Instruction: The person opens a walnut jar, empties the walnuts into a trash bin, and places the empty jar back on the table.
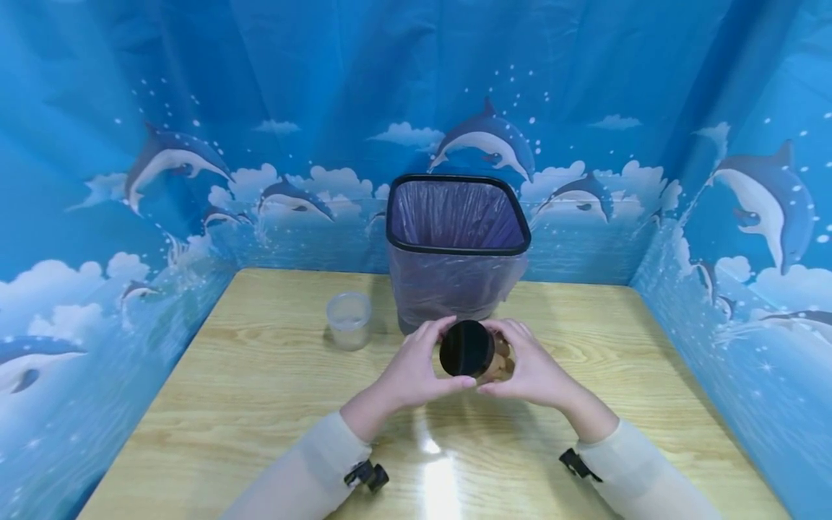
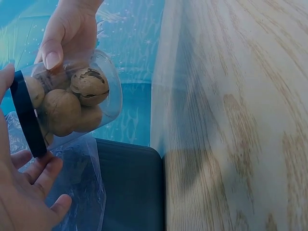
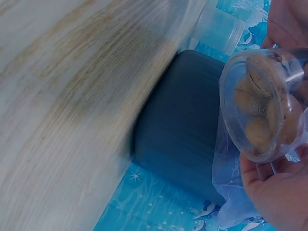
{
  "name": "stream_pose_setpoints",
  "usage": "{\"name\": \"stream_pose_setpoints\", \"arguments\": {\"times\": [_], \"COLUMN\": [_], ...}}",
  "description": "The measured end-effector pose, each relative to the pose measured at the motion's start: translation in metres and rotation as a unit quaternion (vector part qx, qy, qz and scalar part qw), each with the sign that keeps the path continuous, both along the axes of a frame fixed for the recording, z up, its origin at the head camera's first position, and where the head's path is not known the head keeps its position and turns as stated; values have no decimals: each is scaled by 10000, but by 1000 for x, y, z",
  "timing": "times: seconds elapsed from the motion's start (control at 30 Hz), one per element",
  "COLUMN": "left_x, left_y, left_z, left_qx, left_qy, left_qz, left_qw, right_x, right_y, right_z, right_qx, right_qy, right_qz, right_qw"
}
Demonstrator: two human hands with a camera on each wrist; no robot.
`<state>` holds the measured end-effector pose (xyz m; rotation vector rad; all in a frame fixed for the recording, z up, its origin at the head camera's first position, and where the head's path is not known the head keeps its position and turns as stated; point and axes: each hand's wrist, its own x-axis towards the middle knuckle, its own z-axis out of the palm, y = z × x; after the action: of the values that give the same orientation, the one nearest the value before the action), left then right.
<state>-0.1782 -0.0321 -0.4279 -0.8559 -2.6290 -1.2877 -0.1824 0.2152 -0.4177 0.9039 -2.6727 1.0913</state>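
Note:
A clear plastic jar (image 2: 113, 91) with a black lid (image 1: 466, 349) is held up between both hands, tipped on its side. Inside it lie several walnuts (image 2: 62, 111), one with a cracked shell. The left hand (image 1: 416, 367) grips the lid, thumb below and fingers around its edge. Around the jar's clear body the right hand (image 1: 534, 366) is curled, its fingers (image 3: 250, 173) near the base in the right wrist view. The lid faces left and toward the head camera. Both hands are above the table, just in front of the bin.
Behind the hands stands a dark bin (image 1: 458, 251) lined with a translucent purple bag (image 1: 448, 282). An open clear plastic cup (image 1: 349, 321) sits left of the bin on the wooden table (image 1: 260, 375). Blue dolphin-print curtains (image 1: 312, 87) enclose the back and sides.

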Motion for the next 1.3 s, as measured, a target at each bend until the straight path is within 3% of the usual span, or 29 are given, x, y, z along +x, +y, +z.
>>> {"name": "stream_pose_setpoints", "arguments": {"times": [0.37,0.67,1.3], "left_x": [0,-3,-7], "left_y": [0,-4,-16], "left_z": [-2,-3,-8], "left_qx": [-220,-58,1058], "left_qy": [126,502,626], "left_qz": [82,16,18], "left_qw": [9996,9987,9924], "right_x": [1,1,3], "right_y": [-4,-7,-2], "right_z": [3,4,7], "right_qx": [224,381,-232], "right_qy": [143,192,-123], "right_qz": [84,196,404], "right_qw": [9996,9989,9988]}}
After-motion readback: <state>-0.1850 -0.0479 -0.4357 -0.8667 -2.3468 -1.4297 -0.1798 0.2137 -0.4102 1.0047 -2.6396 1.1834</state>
